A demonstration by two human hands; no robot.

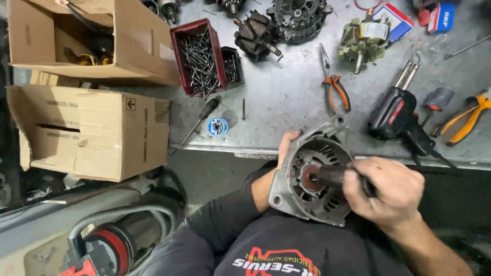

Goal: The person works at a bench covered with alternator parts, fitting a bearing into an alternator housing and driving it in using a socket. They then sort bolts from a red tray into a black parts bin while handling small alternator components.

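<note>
Both hands grip: left hand [287, 145] behind the alternator housing [312, 179], right hand [391, 191] apparently pressing a dark tool [332, 175] into it

A metal housing [312, 179] sat in front of the bench [286, 97], close to the person's body. The left hand [286, 145] was at its ten o'clock side. The right hand [391, 191] was at its three o'clock, with a tool [332, 176] poking into the middle. On the bench, pliers [335, 84] lay at twelve o'clock. A tray of screws [199, 56] sat at eleven o'clock. Two boxes [97, 130] stood at nine o'clock.
</note>
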